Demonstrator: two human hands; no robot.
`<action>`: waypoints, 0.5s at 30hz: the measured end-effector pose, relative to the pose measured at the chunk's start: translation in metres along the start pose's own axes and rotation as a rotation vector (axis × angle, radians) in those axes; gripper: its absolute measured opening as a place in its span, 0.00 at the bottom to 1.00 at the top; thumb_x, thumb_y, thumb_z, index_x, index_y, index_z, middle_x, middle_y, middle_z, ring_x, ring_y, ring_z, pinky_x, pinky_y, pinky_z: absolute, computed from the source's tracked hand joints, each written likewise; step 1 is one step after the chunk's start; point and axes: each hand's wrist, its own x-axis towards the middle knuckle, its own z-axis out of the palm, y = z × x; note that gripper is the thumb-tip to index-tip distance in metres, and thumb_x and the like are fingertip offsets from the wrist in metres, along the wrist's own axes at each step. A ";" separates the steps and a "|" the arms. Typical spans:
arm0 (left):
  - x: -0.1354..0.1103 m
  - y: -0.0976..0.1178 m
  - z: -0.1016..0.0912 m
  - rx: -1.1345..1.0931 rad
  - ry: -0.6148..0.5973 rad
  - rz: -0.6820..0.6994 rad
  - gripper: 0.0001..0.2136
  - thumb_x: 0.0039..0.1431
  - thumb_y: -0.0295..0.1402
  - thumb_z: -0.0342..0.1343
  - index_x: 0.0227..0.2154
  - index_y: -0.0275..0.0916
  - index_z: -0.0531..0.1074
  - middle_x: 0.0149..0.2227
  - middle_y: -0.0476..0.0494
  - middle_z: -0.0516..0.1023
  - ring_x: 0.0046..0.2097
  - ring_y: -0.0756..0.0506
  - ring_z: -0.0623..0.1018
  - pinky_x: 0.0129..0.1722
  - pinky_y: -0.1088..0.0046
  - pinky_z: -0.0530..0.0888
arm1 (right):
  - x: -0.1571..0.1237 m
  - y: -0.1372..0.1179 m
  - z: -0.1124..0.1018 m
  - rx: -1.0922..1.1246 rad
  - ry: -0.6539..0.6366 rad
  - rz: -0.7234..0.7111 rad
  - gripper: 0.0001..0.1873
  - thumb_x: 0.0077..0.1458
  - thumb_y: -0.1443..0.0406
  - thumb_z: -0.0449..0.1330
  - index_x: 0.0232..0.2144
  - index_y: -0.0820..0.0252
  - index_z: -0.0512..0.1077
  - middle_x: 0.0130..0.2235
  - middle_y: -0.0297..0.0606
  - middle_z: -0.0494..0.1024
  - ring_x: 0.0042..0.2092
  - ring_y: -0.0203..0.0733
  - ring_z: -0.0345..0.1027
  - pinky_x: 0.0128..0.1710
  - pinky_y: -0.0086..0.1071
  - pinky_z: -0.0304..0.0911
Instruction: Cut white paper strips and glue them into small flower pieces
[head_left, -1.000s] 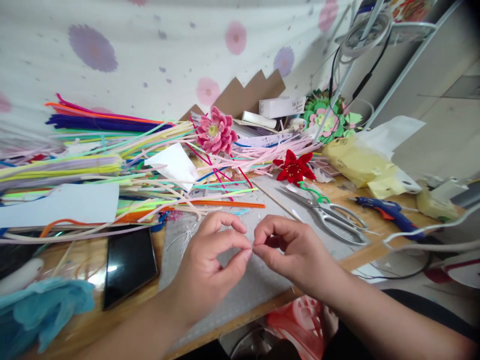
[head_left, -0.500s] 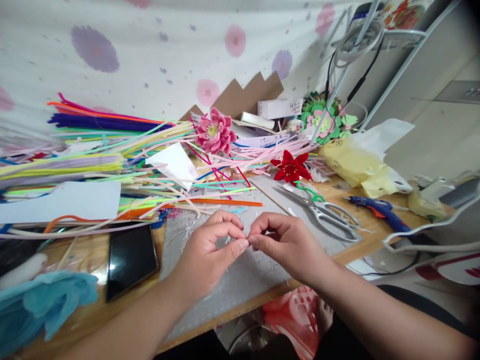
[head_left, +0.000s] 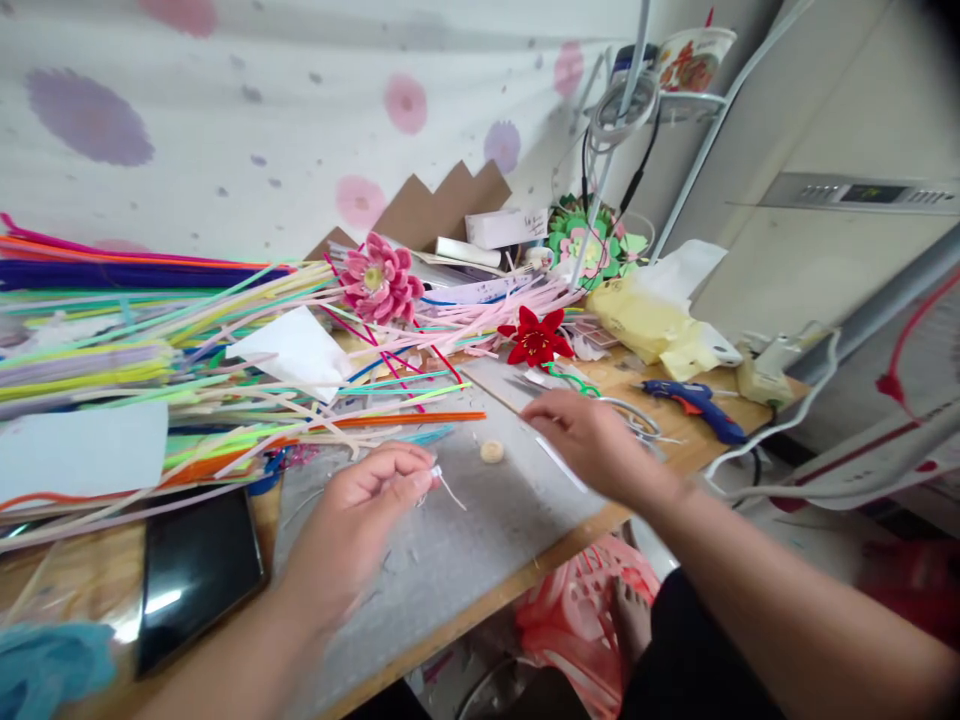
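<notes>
My left hand [head_left: 360, 505] is closed in a pinch on a small white piece with a thin pale strand [head_left: 444, 483] sticking out to the right, held over the grey mat [head_left: 465, 530]. My right hand [head_left: 592, 440] has left it and lies flat, fingers stretched out, over the silver scissors [head_left: 639, 417] at the mat's right edge; it is blurred. A small round beige ring [head_left: 492, 451] and a thin white strip [head_left: 562, 466] lie on the mat between the hands.
A heap of coloured pipe cleaners [head_left: 150, 350] fills the left. Around it are a pink flower [head_left: 379, 280], a red flower [head_left: 534, 338], a blue glue gun [head_left: 694, 400], yellow bags [head_left: 652, 320], a black phone [head_left: 191, 570] and a red basket [head_left: 585, 610] under the table.
The hands were pinching one small piece together. My right hand has let go and moved right to the scissors; my left keeps the piece. The view has swung right.
</notes>
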 end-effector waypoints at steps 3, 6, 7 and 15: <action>0.002 0.002 0.001 -0.117 0.048 -0.120 0.06 0.53 0.35 0.58 0.24 0.40 0.76 0.31 0.47 0.76 0.38 0.45 0.73 0.40 0.69 0.66 | -0.006 0.055 -0.017 -0.371 -0.084 0.172 0.16 0.56 0.69 0.53 0.46 0.68 0.73 0.45 0.56 0.76 0.47 0.54 0.70 0.48 0.42 0.61; 0.002 0.003 0.002 -0.225 0.084 -0.178 0.05 0.50 0.34 0.61 0.23 0.39 0.75 0.29 0.48 0.76 0.37 0.46 0.72 0.41 0.69 0.66 | -0.011 0.091 -0.017 -0.432 -0.152 0.218 0.22 0.51 0.70 0.55 0.50 0.68 0.71 0.41 0.55 0.78 0.42 0.56 0.73 0.41 0.42 0.64; 0.003 0.003 0.002 -0.256 0.089 -0.191 0.05 0.50 0.34 0.61 0.23 0.39 0.75 0.29 0.48 0.76 0.37 0.46 0.72 0.41 0.69 0.66 | -0.012 0.098 -0.016 -0.445 -0.163 0.223 0.24 0.51 0.70 0.55 0.51 0.67 0.70 0.41 0.54 0.79 0.41 0.55 0.73 0.40 0.41 0.64; 0.004 0.009 0.002 -0.373 0.117 -0.205 0.05 0.49 0.32 0.61 0.22 0.37 0.75 0.27 0.47 0.78 0.36 0.46 0.74 0.42 0.68 0.67 | -0.033 0.101 -0.018 -0.097 0.210 0.241 0.23 0.45 0.67 0.63 0.47 0.48 0.73 0.29 0.42 0.76 0.25 0.43 0.69 0.24 0.37 0.58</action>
